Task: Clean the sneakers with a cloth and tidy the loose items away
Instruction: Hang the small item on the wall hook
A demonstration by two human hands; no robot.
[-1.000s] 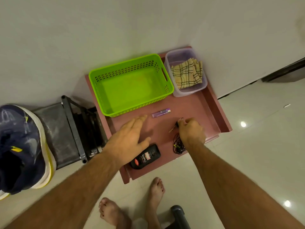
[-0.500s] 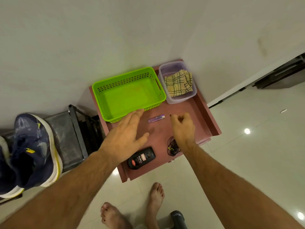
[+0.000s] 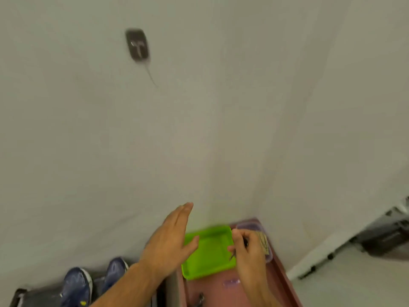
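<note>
**Two hands at the green basket, one carrying something small**

Two dark blue sneakers (image 3: 95, 282) sit low on the left on a dark rack (image 3: 33, 295), untouched. Nearer the middle, a purple lighter (image 3: 231, 282) lies on the reddish table (image 3: 285, 282), blurred. The right hand (image 3: 249, 251) pinches a thin dark item, too small to name, at the basket's right edge. The left hand (image 3: 170, 244) is flat, fingers straight, holding nothing, raised beside the green basket (image 3: 208, 253). Behind the right hand a clear tub (image 3: 254, 226) holds a checked cloth (image 3: 263, 240). Farthest off, a dark plate (image 3: 138, 46) hangs on the wall (image 3: 221, 107).

He'd do best to bring the pinch well over the basket's middle and let go low, so nothing bounces out.
</note>
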